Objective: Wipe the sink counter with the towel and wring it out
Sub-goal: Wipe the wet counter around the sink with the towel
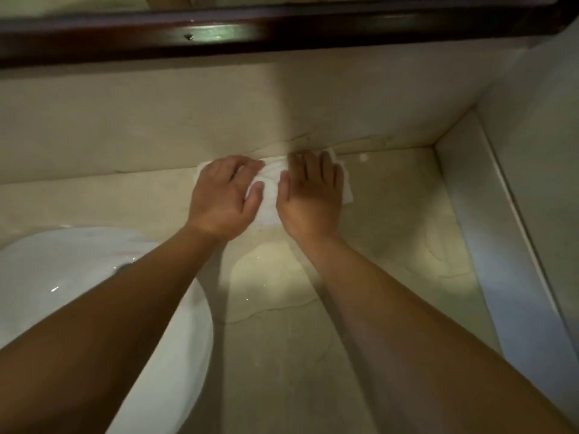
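Two hands: left hand (224, 195) and right hand (313, 192) flat, pressing towel (269, 195) on worktop (391, 214) | soft, probably wet; gather edges.

Bathroom: white sink (78, 277), marble counter (391, 230), mirror frame (282, 29)

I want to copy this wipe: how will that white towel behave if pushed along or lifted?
The towel looks thin and creased under both hands, so it probably bunches when pushed and hangs limp when lifted. The counter shines wet, so it likely glides.

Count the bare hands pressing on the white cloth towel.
2. The left hand rests on the white cloth towel's left part; the right hand lies flat on its right part, by the back wall.
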The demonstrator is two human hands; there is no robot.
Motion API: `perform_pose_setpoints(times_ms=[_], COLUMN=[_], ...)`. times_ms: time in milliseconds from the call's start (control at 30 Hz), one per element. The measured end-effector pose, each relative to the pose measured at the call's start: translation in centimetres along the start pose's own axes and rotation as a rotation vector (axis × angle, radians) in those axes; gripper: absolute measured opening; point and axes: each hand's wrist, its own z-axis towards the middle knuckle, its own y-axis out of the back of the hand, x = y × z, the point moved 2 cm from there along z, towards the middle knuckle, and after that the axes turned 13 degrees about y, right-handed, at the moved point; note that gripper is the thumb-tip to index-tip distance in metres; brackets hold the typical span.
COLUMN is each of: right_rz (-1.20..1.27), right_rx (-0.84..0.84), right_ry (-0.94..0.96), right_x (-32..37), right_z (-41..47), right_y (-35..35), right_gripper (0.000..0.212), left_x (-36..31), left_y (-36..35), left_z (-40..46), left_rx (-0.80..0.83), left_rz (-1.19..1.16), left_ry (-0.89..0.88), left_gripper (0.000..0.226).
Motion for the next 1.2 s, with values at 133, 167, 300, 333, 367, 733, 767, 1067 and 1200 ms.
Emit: perform_pose_setpoints(times_ms=[133, 167, 300, 333, 367, 733, 767, 1067, 1200], right_rz=[-0.048, -0.062, -0.072, -0.076, -0.09, -0.059, -0.054, -0.036, -0.072], right_rx=[0.095, 0.074, 0.066, 0.085, 0.094, 0.036, 0.041, 0.079, 0.047], right_ry=[0.121, 0.146, 0.229, 0.243, 0.255, 0.529, 0.523, 0.419, 0.396], right_x=[-1.4, -1.9, -2.0, -1.9, -1.8, -2.3, -2.4, -2.2, -1.0], right_z=[0.4, 0.4, -0.5, -1.1, -2.1, -6.7, -5.3, -1.5, -7.2], right_y=[0.3, 0.6, 1.4, 1.7, 2.3, 3.2, 2.5, 0.7, 2.6], right_gripper=[0.052, 0.049, 0.045, 0.045, 0.045, 0.067, 0.068, 0.065, 0.061], left_x=[0.1, 0.0, -0.3, -0.5, -0.8, 0.2, 0.7, 1.8, 0.1], left_y=[0.1, 0.0, 0.5, 0.8, 1.0, 1.0, 0.9, 0.9, 1.7], left_z=[0.2, 0.1, -0.9, -1.5, -2.5, -8.3, -6.9, -2.3, -7.4], left_rx=[0.041, 0.043, 0.105, 0.113, 0.118, 0.007, 0.001, 0.063, 0.083], left_rz=[0.036, 0.034, 0.001, -0.005, -0.003, 0.055, 0.064, 0.016, -0.002], left_ry=[0.066, 0.078, 0.124, 0.124, 0.118, -0.043, -0.018, 0.12, 0.088], left_gripper=[0.049, 0.048, 0.048, 0.049, 0.048, 0.044, 0.043, 0.044, 0.043])
